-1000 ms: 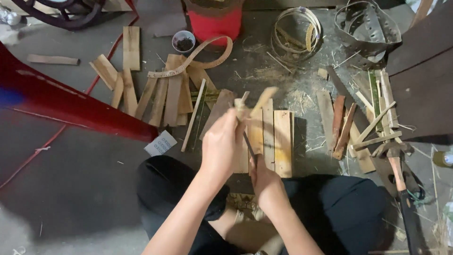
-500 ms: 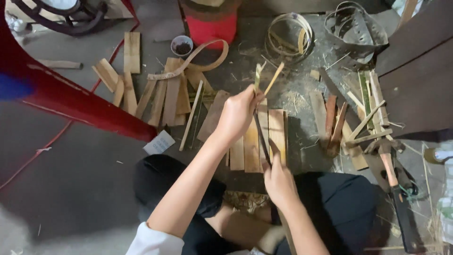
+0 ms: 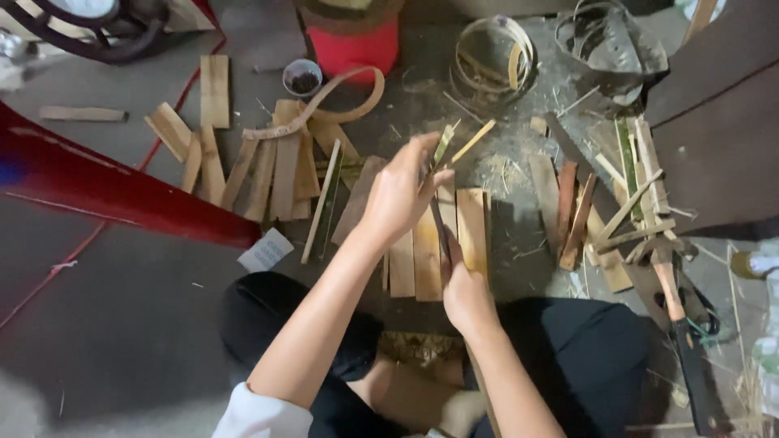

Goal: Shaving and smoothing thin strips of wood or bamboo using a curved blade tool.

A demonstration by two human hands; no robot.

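The left hand (image 3: 402, 191) is raised over the floor with its fingers pinched narrowly on a thin bamboo strip (image 3: 444, 146), whose split upper ends fork away toward the far side. The right hand (image 3: 462, 288) sits nearer the body, fist closed round the handle of a dark blade (image 3: 439, 227) that points up into the strip's lower end. Under both hands a row of flat bamboo slats (image 3: 428, 251) lies side by side on the grey concrete floor (image 3: 122, 324), which is littered with shavings. A small white paper label (image 3: 265, 250), rectangular and lying flat, rests on the floor to the left, just beside the red painted beam (image 3: 105, 191). Far left of centre lies a looser fan of slats (image 3: 276, 166) with a curved strip across it, and a small round cup (image 3: 302, 77) stands near a red bucket (image 3: 353, 40). Coiled bamboo hoops (image 3: 487, 61) lie at the far side; to the right is a heap of offcuts (image 3: 617, 203) and a long-handled knife (image 3: 677, 316).
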